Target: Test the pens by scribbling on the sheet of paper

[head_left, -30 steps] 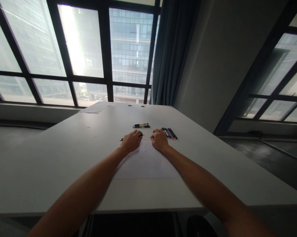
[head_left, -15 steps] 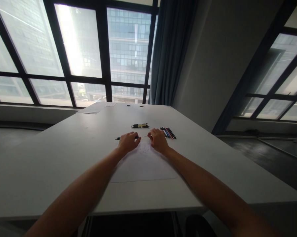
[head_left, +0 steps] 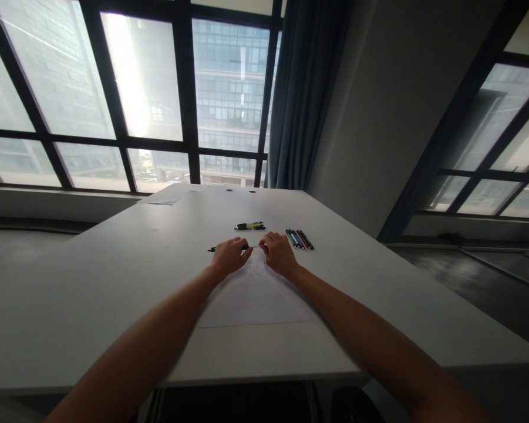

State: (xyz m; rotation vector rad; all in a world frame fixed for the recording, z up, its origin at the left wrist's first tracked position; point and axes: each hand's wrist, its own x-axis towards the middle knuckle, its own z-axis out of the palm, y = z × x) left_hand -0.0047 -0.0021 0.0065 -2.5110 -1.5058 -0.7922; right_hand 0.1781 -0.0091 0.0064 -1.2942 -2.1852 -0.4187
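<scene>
My left hand [head_left: 231, 257] is closed around a dark pen [head_left: 212, 249], whose end pokes out to the left of the knuckles. From its other end a thin pale rod, like a refill, spans the small gap toward my right hand [head_left: 277, 251]. The fingertips of that hand pinch the rod's far end, which they hide. Both hands sit over the upper part of a white sheet of paper [head_left: 255, 305] with small faint marks near its top.
Beyond the hands, a few black and yellow pens [head_left: 250, 225] lie together on the white table [head_left: 365, 294]. Right of my right hand is a row of several coloured pens [head_left: 299, 239]. More paper sheets [head_left: 162, 195] rest at the table's far left.
My right hand has come slightly left, narrowing the gap between the hands. The left hand's grip on the pen looks the same, and a green pen shows more clearly in the row.
</scene>
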